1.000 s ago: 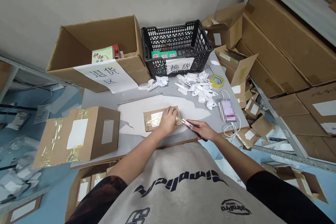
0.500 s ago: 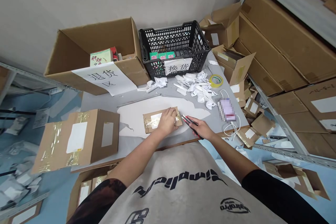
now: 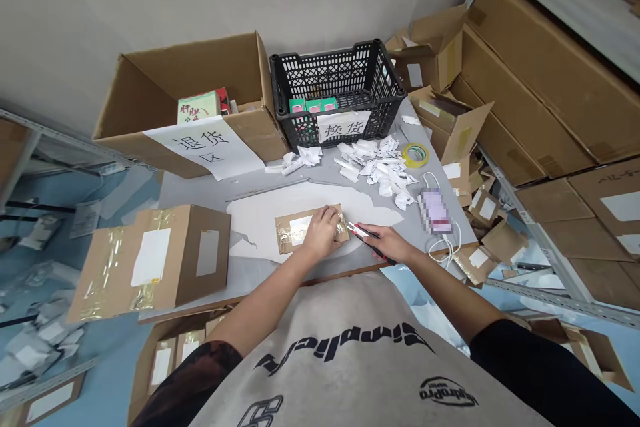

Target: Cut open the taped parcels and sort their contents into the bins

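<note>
A small taped cardboard box with a white label lies on a white sheet near the table's front edge. My left hand is pressed over its right half, fingers curled down and gripping it. In my right hand is a red and black utility knife, its handle wrapped by my fingers. The knife's tip points left, close to the box's right end. Whether the blade touches the cardboard, I cannot tell.
A bigger taped carton stands left. Behind are an open carton and a black crate with green boxes. Crumpled paper, a yellow tape roll and a phone with a white cable lie right.
The view has swung slightly left. My right hand has turned the knife a little, its tip staying by the box's right end. My left hand keeps its place on the box.
</note>
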A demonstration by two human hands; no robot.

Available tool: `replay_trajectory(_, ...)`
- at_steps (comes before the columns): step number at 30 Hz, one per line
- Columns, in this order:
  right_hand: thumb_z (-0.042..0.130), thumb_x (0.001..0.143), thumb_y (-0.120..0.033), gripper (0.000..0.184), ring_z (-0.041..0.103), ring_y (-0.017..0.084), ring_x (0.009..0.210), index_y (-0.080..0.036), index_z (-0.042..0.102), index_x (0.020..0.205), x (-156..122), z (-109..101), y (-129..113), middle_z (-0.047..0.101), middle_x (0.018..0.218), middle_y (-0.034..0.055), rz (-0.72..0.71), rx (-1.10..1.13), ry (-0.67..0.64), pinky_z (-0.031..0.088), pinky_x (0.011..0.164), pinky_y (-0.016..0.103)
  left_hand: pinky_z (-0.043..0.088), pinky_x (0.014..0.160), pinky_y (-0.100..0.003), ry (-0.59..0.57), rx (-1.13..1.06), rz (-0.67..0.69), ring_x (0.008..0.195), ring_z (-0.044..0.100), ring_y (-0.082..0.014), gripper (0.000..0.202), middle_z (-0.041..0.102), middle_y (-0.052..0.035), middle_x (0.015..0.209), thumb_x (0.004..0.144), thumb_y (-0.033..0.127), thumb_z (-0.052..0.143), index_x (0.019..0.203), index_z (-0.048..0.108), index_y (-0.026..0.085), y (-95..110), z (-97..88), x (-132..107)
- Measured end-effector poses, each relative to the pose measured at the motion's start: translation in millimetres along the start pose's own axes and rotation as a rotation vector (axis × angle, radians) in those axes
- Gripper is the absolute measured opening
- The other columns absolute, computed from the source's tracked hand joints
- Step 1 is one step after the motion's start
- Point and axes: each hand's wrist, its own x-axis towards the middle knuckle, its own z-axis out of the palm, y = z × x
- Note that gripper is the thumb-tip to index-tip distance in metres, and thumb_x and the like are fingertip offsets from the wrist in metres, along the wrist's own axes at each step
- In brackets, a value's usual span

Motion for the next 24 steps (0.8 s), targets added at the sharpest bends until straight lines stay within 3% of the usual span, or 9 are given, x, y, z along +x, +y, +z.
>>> replay_trajectory(9,0.066,0.085,-0.041,0.057,0.055,0.013,0.041,-0.029,0.055,0.140,0,-7,8,0.062,0.055,-0.0036,-0.067,-0.051,-0.031,0.041,0.038,0.022,0.034,0.112,-0.050,0.003,0.039,0.005,0.127,0.044,-0.0360,0.065,0.052,-0.0137,0.128,0.055,0.026,0.084,0.113,0.055,0.018,2,1.8,0)
replay_trajectory(13,0.064,0.086,-0.039,0.053,0.054,0.012,0.041,-0.030,0.057,0.138,4,-2,14,0.062,0.055,-0.0040,-0.136,-0.065,0.018,0.045,0.041,0.024,0.035,0.111,-0.049,0.005,0.053,0.008,0.128,0.043,-0.0359,0.067,0.050,-0.0139,0.128,0.056,0.024,0.084,0.115,0.054,0.018,2,2.7,0)
replay_trajectory(19,0.063,0.086,-0.044,0.058,0.056,0.014,0.043,-0.029,0.054,0.141,-7,0,29,0.060,0.056,-0.0034,-0.074,0.059,-0.027,0.048,0.041,0.027,0.035,0.112,-0.051,-0.025,0.049,0.027,0.131,0.043,-0.0366,0.071,0.051,-0.0146,0.131,0.058,0.029,0.086,0.120,0.053,0.018,-3,-0.2,2)
replay_trajectory(24,0.065,0.082,-0.047,0.064,0.060,0.014,0.051,-0.028,0.049,0.141,-7,-7,38,0.065,0.076,-0.0006,-0.071,0.256,0.204,0.050,0.045,0.028,0.029,0.117,-0.050,-0.069,-0.005,0.110,0.141,0.032,-0.0359,0.090,0.040,-0.0157,0.149,0.065,0.046,0.084,0.140,0.043,0.019,-22,-6.4,-10)
